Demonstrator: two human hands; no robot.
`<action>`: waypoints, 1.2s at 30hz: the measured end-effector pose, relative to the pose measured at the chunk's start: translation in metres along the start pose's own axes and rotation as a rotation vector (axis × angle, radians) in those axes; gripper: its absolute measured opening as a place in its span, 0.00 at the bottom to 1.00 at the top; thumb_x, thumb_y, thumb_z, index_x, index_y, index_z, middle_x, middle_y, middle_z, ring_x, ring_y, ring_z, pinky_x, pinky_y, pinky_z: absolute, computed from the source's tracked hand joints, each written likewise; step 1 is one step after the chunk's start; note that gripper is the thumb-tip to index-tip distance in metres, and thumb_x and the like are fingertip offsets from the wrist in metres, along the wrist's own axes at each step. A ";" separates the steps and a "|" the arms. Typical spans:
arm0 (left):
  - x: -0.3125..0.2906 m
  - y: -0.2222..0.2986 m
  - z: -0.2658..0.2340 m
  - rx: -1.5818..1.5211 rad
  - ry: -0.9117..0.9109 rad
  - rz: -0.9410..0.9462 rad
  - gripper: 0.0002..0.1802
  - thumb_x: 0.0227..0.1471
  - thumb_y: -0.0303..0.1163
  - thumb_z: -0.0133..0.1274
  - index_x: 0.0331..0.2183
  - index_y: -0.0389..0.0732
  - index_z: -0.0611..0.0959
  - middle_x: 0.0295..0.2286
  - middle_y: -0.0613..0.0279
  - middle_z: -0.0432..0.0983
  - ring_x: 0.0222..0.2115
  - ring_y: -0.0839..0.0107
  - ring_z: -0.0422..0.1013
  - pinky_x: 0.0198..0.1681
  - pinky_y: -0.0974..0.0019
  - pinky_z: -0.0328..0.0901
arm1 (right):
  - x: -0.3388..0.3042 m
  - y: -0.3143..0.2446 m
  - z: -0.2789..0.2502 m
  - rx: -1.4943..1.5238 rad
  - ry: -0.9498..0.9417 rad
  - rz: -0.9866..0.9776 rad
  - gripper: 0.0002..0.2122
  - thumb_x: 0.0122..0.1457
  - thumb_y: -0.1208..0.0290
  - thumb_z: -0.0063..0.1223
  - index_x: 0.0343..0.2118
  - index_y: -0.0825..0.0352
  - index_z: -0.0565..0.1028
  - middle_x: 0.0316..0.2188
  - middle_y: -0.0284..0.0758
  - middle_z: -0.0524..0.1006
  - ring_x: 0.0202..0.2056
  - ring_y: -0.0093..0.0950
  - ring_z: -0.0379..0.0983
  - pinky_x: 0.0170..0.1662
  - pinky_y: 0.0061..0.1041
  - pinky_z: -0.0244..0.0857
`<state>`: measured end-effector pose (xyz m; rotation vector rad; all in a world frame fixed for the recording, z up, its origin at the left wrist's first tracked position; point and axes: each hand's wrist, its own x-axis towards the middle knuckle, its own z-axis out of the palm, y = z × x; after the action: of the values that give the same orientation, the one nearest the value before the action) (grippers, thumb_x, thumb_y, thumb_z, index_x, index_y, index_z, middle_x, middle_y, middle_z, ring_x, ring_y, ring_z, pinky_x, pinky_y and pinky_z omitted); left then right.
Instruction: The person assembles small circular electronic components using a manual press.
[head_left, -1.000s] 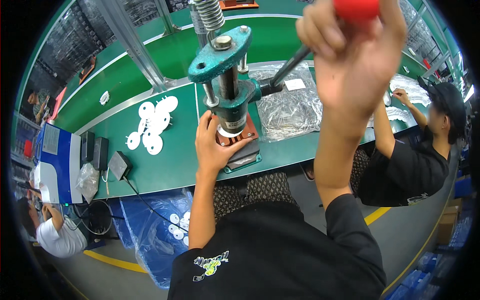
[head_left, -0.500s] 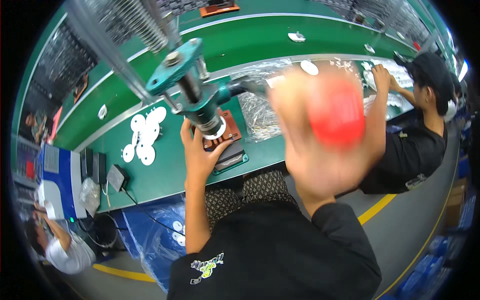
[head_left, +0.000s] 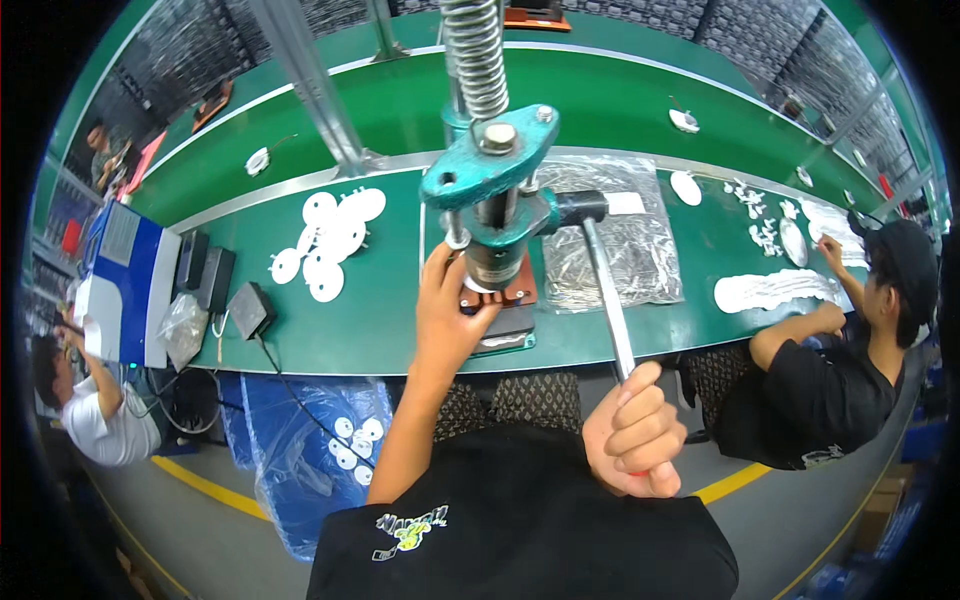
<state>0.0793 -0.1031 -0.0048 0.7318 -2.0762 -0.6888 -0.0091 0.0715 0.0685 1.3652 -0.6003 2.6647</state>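
A green lever press (head_left: 490, 185) stands before me, its ram lowered over a brown fixture (head_left: 520, 288) on a dark base. Only a thin edge of a white round part (head_left: 478, 288) shows under the ram. My left hand (head_left: 450, 310) is curled around that part, thumb on the near side; its fingertips are partly hidden by the press. My right hand (head_left: 637, 435) is closed around the end of the press's metal lever (head_left: 610, 300), which slants down toward me. A bit of the lever's red knob (head_left: 640, 473) shows below the fingers.
Several white discs (head_left: 325, 240) lie left of the press. Right of it is a clear plastic bag (head_left: 640, 250) of thin metal pieces. A black adapter (head_left: 250, 308) and blue-white machine (head_left: 130, 290) stand left. A co-worker (head_left: 840, 350) sits at right beside white parts.
My right hand has pulled the lever down and toward me, from a raised place close to the camera. My left hand stays at the fixture. The view has shifted, so the press appears farther right.
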 end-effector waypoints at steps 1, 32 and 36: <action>0.005 0.000 0.001 -0.001 0.025 0.006 0.35 0.32 0.26 0.67 0.48 0.35 0.76 0.53 0.49 0.66 0.53 0.48 0.65 0.54 0.54 0.63 | 0.009 0.012 0.002 0.044 -0.025 -0.087 0.18 0.53 0.61 0.42 0.09 0.61 0.68 0.07 0.29 0.67 0.13 0.23 0.55 0.33 0.29 0.53; -0.045 0.066 -0.013 -0.324 -0.443 -0.093 0.15 0.53 0.36 0.57 0.36 0.33 0.81 0.27 0.53 0.79 0.28 0.56 0.75 0.35 0.59 0.69 | -0.019 0.034 -0.095 -0.867 -0.717 0.210 0.31 0.43 0.66 0.73 0.51 0.69 0.73 0.48 0.42 0.75 0.47 0.40 0.74 0.50 0.37 0.68; -0.018 0.046 -0.036 -0.039 -0.107 0.080 0.12 0.57 0.33 0.50 0.31 0.37 0.84 0.28 0.58 0.82 0.35 0.57 0.77 0.44 0.58 0.68 | 0.074 0.074 -0.158 -1.270 -0.101 0.289 0.34 0.39 0.65 0.75 0.50 0.70 0.71 0.46 0.43 0.72 0.48 0.40 0.69 0.52 0.37 0.64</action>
<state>0.1066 -0.0673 0.0362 0.5979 -2.1701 -0.7348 -0.1922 0.0566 0.0225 0.9744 -2.0804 1.5926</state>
